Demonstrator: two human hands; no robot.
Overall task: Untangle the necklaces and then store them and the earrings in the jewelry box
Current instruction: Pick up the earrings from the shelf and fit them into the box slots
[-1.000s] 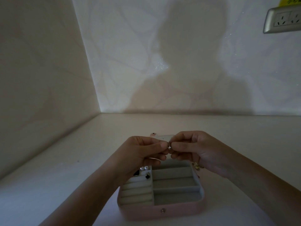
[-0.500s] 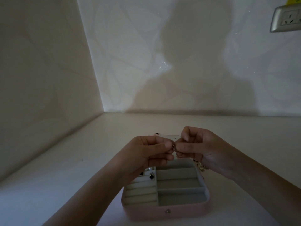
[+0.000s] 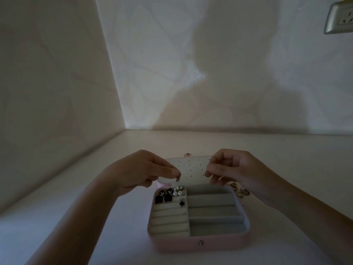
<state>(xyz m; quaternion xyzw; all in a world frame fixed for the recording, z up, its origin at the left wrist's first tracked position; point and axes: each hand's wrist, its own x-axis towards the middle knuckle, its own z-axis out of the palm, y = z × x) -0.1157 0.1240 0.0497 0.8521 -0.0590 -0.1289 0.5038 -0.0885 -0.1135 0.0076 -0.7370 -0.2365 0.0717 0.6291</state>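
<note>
A pink jewelry box (image 3: 198,243) lies open on the table, its perforated lid panel (image 3: 193,169) raised behind. Black earrings (image 3: 163,197) and pearl earrings (image 3: 177,192) lie in its back-left compartment. My left hand (image 3: 141,173) hovers over that corner and pinches a small silver earring (image 3: 178,179) between thumb and forefinger. My right hand (image 3: 233,169) is held over the box's back right, thumb and forefinger pinched together; what they hold is too small to tell. Gold jewelry (image 3: 241,191) lies on the table beside the box's right back corner, partly hidden by my right wrist.
The pale table (image 3: 76,217) sits in a corner, with walls close on the left and behind. A silver wall socket (image 3: 339,18) is at the top right. The light is dim.
My hands, which were touching around the small earring, have pulled apart sideways. The earring stays in my left hand. The camera has shifted, and the box's earrings now show.
</note>
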